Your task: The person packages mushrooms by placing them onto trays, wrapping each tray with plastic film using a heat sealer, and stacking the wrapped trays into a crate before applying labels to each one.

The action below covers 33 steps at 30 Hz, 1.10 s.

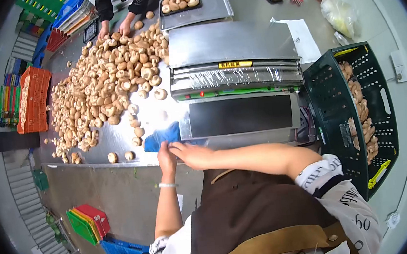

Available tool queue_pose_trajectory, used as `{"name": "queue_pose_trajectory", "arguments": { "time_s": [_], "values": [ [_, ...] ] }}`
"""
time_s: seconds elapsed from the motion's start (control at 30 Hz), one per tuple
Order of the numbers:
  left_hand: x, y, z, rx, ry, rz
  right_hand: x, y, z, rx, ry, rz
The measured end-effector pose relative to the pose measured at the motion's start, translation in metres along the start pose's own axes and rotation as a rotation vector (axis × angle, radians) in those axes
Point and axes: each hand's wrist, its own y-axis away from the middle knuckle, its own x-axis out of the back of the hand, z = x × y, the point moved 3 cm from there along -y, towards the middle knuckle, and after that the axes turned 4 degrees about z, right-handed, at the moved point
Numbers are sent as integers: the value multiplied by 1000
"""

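Observation:
At the front edge of the steel table, my left hand (166, 157) is closed, with its fingertips at the lower edge of a blue cloth (158, 139). My right hand (191, 155) reaches across from the right and meets it, fingers pressed together. Something clear and shiny, like thin plastic, shows around the cloth and fingers, but what they pinch cannot be made out. Just right of the hands is a film wrapping machine (238, 78) with a black plate (240, 115) at its front. Loose shiitake mushrooms (106, 87) are heaped to the left.
Across the table, another person's hands (126, 24) touch the heap. A metal tray (221, 7) bears a black tray of mushrooms (181, 3). At right stands a dark green crate (334, 114) with packed mushrooms; an orange crate (39, 101) stands at left. Stacked baskets (88, 224) sit on the floor.

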Motion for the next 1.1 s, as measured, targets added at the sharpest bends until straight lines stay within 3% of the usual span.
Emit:
{"name": "queue_pose_trajectory", "arguments": {
  "time_s": [0.07, 0.1, 0.13, 0.2, 0.23, 0.27, 0.33, 0.4, 0.43, 0.47, 0.57, 0.67, 0.73, 0.77, 0.8, 0.87, 0.97, 1.1],
  "values": [
    [21, 9, 12, 78, 28, 13, -13, -20, -2, -70, -3, 161],
    [33, 16, 26, 85, 91, 26, -13, -31, -7, -157, -27, 26],
    [42, 21, 34, 90, 154, 38, -20, -38, -8, -157, -5, 59],
    [48, 24, 5, 196, 269, 96, -26, -54, -6, -31, 31, 0],
    [48, 23, 5, 265, 401, 133, -29, -57, -9, 12, 63, 108],
    [50, 22, 3, 406, 418, 130, -30, -60, -9, 101, 162, 143],
    [44, 16, 16, 497, 658, 246, -14, -62, -12, 155, 168, 168],
    [46, 3, -16, 451, 653, 324, 11, -60, -18, 337, 338, 272],
    [52, 0, -10, 537, 762, 441, 21, -58, -16, 386, 406, 258],
    [59, -11, -28, 462, 778, 417, 31, -53, -13, 433, 476, 246],
    [83, -31, -66, 350, 633, 308, 111, -12, -16, 487, 440, 259],
    [59, -38, -74, 380, 397, 192, 240, 28, -2, 546, 504, 370],
    [33, -44, -66, 356, 363, 140, 324, 42, 50, 277, 752, 478],
    [22, -48, -60, 343, 345, 116, 380, 56, 74, 88, 510, 504],
    [12, -48, -56, 346, 283, 106, 424, 65, 105, -151, 554, 594],
    [-6, -53, -48, 345, 161, 96, 491, 94, 183, -375, 485, 616],
    [-14, -57, -33, 273, -255, 153, 526, 125, 304, -625, 538, 524],
    [-11, -64, -11, 174, -641, 214, 502, 118, 422, -719, 529, 210]
  ]
}}
